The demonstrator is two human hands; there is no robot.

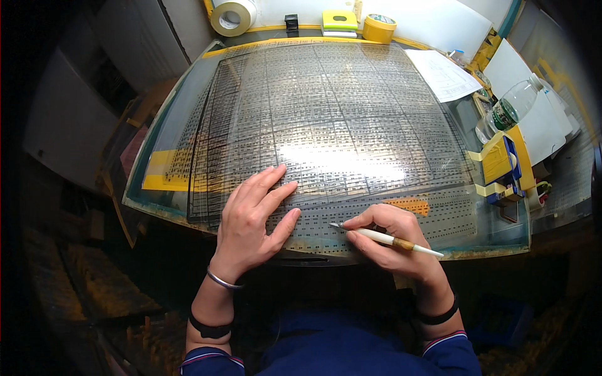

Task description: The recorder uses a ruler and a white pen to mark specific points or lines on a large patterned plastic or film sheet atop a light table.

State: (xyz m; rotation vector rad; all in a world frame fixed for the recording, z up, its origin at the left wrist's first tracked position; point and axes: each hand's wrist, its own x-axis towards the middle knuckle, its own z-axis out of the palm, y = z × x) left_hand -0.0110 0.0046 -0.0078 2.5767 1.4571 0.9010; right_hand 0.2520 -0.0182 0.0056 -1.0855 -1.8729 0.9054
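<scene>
A large transparent film sheet (351, 119), printed with rows of small black marks and dark grid lines, lies over the glass-topped table. My left hand (252, 216) rests on the film's near left part, fingers spread and holding nothing. In my right hand (392, 238) is a craft knife (392, 240) with a slim white and tan handle, pinched between thumb and fingers. Its small blade points left, at or just above the film's near strip; contact cannot be made out. An orange strip (411, 206) lies just beyond my right hand.
Along the back stand a tape roll (233, 17), a yellow-green box (339, 20) and a yellow round tub (379, 28). At the right are a paper sheet (443, 75), a plastic bottle (509, 109) and a blue tape dispenser (511, 160). Yellow tape (164, 170) edges the left side.
</scene>
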